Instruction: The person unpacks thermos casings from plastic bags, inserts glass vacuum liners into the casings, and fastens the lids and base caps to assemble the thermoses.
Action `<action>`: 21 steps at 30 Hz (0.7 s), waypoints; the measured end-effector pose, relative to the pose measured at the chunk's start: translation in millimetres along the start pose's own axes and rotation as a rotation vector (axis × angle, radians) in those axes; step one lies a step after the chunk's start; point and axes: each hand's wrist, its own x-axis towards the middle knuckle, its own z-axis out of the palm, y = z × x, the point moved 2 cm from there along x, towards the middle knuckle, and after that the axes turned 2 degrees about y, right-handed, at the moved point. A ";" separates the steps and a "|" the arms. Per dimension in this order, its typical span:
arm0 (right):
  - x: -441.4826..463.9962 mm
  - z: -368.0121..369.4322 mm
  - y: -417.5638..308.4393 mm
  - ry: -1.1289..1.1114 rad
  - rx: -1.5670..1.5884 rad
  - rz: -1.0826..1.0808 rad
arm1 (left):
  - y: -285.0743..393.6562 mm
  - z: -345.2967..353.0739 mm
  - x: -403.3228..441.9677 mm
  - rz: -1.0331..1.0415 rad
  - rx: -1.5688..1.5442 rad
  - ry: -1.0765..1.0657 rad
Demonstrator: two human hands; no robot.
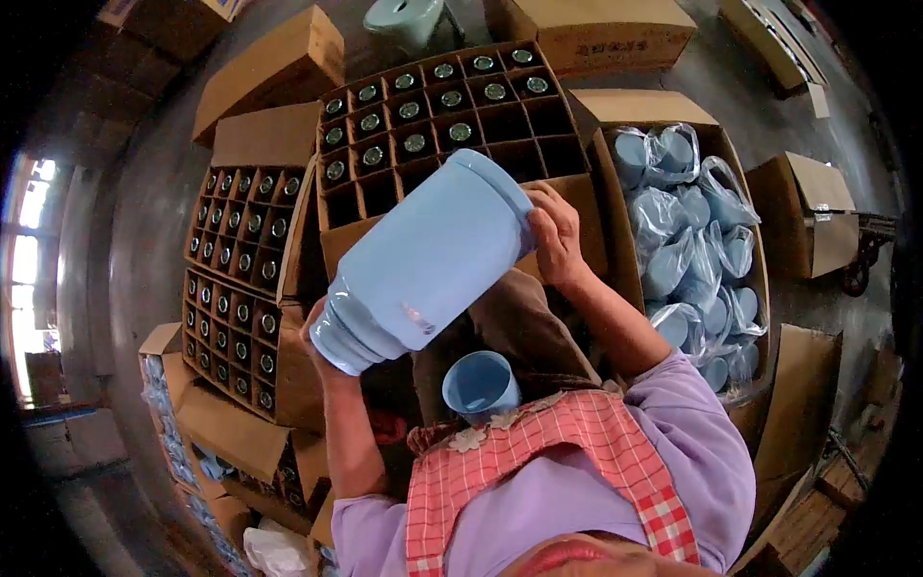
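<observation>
A large light blue thermos flask (423, 260) lies tilted across both hands, its narrow stepped end at lower left and its wide rimmed end at upper right. My right hand (558, 231) is closed on the rim of the wide end. At the narrow end, my left hand (319, 332) grips the flask from behind, with most of its fingers hidden. A small dark mark shows on the flask's side. Below it, a light blue cup (481, 385) rests on my lap with its mouth facing up.
A divided carton (346, 240) of silvery-topped bottle-like pieces stands in front, with similar stacked cartons (281, 313) at left. The right-hand carton (625, 226) holds bagged light blue cups (678, 274). A pale green stool (404, 19) and more cardboard boxes (615, 38) stand beyond.
</observation>
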 end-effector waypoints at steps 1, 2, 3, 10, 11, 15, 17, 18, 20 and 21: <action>2.9 -0.2 4.9 -0.027 -0.001 0.098 | 15.1 9.2 -4.4 0.171 0.221 -0.007; 7.2 -0.8 10.3 -0.055 -0.002 0.196 | 28.9 17.1 -8.0 0.343 0.441 -0.014; 10.7 -1.5 14.6 -0.087 -0.002 0.297 | 38.3 22.0 -11.2 0.525 0.528 -0.035; 36.5 -4.9 10.9 -0.176 0.250 0.702 | 57.8 37.5 -14.1 0.554 0.553 -0.008; 33.8 -8.0 11.3 -0.165 0.272 0.684 | 46.4 32.7 -9.9 0.411 0.486 -0.002; -7.4 3.0 -15.3 -0.131 0.369 0.324 | -19.9 1.2 0.1 -0.234 -0.329 0.064; -15.6 2.0 -0.1 -0.091 0.410 0.281 | -12.3 7.3 -1.4 -0.121 -0.086 0.045; -16.0 -5.2 12.1 -0.126 0.400 0.347 | 1.9 12.6 -6.5 0.045 0.038 0.012; -17.1 -5.6 15.5 -0.032 0.446 0.484 | 35.2 32.1 -18.1 0.292 0.330 0.020; -12.1 -8.0 11.9 -0.032 0.469 0.501 | 46.6 39.4 -21.5 0.417 0.478 0.028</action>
